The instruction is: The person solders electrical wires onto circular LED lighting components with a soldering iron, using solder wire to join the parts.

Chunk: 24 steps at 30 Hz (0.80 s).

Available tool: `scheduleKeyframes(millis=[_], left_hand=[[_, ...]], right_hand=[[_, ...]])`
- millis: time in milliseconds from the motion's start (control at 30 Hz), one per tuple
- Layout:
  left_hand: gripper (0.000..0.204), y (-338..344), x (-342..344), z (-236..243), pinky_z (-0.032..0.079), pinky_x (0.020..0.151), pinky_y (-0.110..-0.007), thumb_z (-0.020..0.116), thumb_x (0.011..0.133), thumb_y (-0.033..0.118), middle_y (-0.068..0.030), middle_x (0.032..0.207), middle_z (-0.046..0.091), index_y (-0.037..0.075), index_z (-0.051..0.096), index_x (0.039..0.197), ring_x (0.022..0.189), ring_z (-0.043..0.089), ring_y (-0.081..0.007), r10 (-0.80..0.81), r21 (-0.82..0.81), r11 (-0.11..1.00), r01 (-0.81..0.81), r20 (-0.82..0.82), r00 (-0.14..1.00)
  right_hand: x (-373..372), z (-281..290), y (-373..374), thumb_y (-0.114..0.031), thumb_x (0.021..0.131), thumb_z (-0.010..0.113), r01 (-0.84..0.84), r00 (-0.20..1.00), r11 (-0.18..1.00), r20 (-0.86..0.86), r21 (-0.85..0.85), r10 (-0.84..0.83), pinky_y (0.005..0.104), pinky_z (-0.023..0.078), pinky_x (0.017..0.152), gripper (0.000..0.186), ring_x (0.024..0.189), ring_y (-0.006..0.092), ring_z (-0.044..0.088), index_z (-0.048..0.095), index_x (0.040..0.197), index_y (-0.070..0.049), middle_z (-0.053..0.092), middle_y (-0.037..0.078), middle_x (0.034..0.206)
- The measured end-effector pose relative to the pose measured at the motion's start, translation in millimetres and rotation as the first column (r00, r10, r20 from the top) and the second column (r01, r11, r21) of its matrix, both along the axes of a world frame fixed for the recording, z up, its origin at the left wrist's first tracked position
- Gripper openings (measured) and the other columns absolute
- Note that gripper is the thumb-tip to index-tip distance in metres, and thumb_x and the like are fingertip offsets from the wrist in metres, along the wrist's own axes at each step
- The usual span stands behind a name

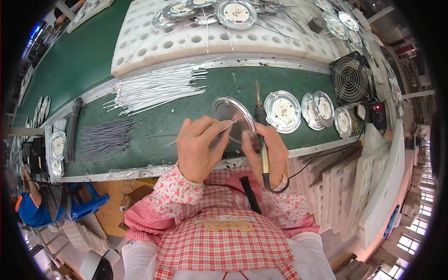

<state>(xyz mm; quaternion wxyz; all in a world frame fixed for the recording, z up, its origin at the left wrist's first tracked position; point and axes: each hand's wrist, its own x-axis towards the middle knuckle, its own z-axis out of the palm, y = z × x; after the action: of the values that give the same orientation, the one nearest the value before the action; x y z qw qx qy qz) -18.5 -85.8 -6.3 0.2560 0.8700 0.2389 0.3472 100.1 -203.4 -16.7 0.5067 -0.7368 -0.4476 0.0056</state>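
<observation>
My left hand (pixel 198 148) pinches a thin pale wire (pixel 184 138), its end reaching the face of a round metal lamp disc (pixel 227 111). The disc is tilted up on edge above the green bench, its plain side partly turned to me. In my right hand (pixel 274 151) is a soldering iron (pixel 264 156), held upright with its tip pointing away from me. The right thumb and fingertips also grip the disc's near right rim. Just right of the iron lies a lamp disc with a yellowish LED board (pixel 283 112). The wire's exact contact point is hard to make out.
White wires (pixel 154 88) and dark grey wires (pixel 106 137) lie in piles to the left. More lamp discs (pixel 323 108), a fan (pixel 351 79) and a control box with a red light (pixel 378 115) stand right. Behind is a perforated white foam board (pixel 154 46) carrying several discs.
</observation>
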Motion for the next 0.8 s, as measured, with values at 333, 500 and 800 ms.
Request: scheduleKeyframes(millis=[333,500,800], left_hand=[[0.017,24,-13,-16,0.043,0.065,-0.026,0.069,0.08,0.001,-0.0051,0.083,0.065,0.004,0.071,0.096,0.072,0.06,-0.0163,-0.126,-0.555,0.819,0.146,0.074,0.989],[0.017,34,-8,-20,0.044,0.064,-0.025,0.07,0.081,0.001,-0.0049,0.081,0.064,0.003,0.072,0.098,0.071,0.058,-0.011,-0.161,-0.606,0.785,0.128,0.0,0.987],[0.013,30,-2,-17,0.046,0.064,-0.025,0.069,0.083,-0.001,-0.0067,0.08,0.064,0.0,0.071,0.095,0.07,0.059,-0.0114,-0.066,-0.584,0.807,0.089,0.061,0.996]], right_hand=[[18,13,-1,-0.026,0.064,0.093,-0.286,0.957,0.95,0.012,-0.127,0.289,0.0361,0.054,0.074,0.074,0.087,0.0289,0.065,0.059,0.127,-0.006,0.064,0.014,0.105],[50,1,31,-0.028,0.063,0.094,-0.578,0.813,0.816,-0.103,-0.027,0.573,0.041,0.042,0.103,0.105,0.121,0.0357,0.052,0.036,0.147,-0.005,0.052,0.02,0.132],[37,-12,34,-0.032,0.064,0.093,-0.489,0.845,0.872,-0.236,0.026,0.481,0.0404,0.043,0.102,0.106,0.118,0.0347,0.054,0.035,0.148,-0.001,0.053,0.02,0.129]])
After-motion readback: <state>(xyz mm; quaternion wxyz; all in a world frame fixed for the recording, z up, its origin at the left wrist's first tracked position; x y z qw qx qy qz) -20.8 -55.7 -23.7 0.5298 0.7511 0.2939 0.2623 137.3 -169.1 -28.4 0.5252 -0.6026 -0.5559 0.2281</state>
